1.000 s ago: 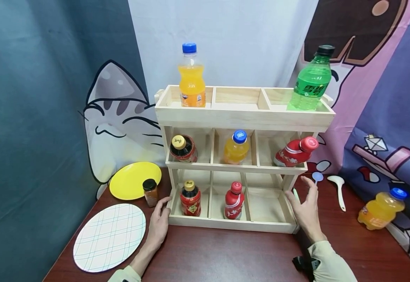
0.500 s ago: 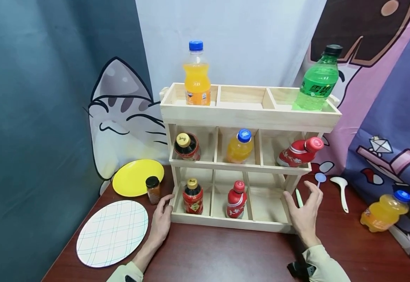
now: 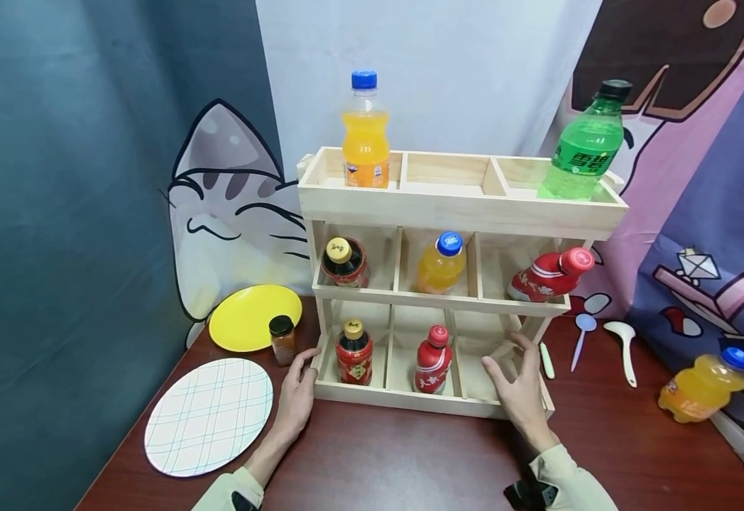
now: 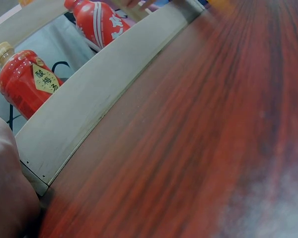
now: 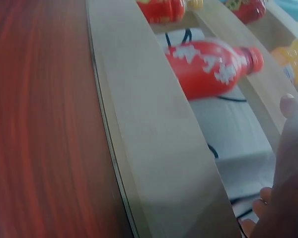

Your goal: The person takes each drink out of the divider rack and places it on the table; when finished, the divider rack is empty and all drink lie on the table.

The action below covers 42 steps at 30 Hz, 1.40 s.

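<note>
A three-tier wooden shelf (image 3: pixel 461 214) with compartments holds several bottles. My left hand (image 3: pixel 297 397) rests against the lower left end of the shelf, its fingers extended along the side. Nearest to it inside stands a red bottle with a yellow cap (image 3: pixel 354 355), also beside the hand in the left wrist view. My right hand (image 3: pixel 522 390) is over the lower right compartment, thumb and fingers spread with nothing between them. Left of that hand, a red bottle with a red cap (image 3: pixel 432 362) stands in the lower middle compartment.
On the left lie a yellow plate (image 3: pixel 238 319), a small jar (image 3: pixel 282 341) and a checked placemat (image 3: pixel 212 419). Right of the shelf are a white spoon (image 3: pixel 626 351), a blue spoon (image 3: pixel 583 333) and an orange drink bottle (image 3: pixel 704 387). A green bottle (image 3: pixel 586 145) leans on the top tier.
My right hand has moved left from the shelf's right end to over the lower right compartment. My left hand stays at the left end. The head view has shifted slightly.
</note>
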Motion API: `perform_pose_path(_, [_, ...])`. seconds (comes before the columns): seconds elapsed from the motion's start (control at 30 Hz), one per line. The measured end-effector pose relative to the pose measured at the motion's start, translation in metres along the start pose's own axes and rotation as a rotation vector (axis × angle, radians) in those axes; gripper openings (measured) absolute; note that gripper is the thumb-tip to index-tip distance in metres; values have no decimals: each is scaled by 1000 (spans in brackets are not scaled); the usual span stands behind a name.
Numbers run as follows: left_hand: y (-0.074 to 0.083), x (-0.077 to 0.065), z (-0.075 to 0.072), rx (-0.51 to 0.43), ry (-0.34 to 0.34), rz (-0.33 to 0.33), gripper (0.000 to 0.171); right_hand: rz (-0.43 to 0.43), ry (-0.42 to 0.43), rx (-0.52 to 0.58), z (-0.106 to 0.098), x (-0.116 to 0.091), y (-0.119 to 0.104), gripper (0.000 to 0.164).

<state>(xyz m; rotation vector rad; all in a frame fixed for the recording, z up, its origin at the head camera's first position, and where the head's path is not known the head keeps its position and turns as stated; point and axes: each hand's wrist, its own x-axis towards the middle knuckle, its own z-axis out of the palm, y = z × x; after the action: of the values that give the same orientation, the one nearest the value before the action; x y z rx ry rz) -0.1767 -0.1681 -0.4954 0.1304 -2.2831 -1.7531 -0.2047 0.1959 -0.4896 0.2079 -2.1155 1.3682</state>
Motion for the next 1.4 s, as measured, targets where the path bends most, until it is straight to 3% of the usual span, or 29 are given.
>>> perform_pose_path(0.3, [0, 1, -2, 8, 11, 0, 33, -61, -125, 8, 22, -3, -19, 70])
perform_pose_path(0.7, [1, 5, -1, -14, 10, 11, 33, 49, -270, 55, 59, 0, -40, 74])
perform_pose_path(0.9, [2, 6, 6, -33, -9, 8, 33, 131, -264, 82, 79, -2, -41, 81])
perform_pose_path(1.07, [2, 6, 6, -22, -10, 14, 33, 195, -239, 147, 84, -4, -39, 74])
perform_pose_path(1.4, [1, 1, 0, -5, -15, -13, 33, 205, -260, 158, 88, -11, -37, 61])
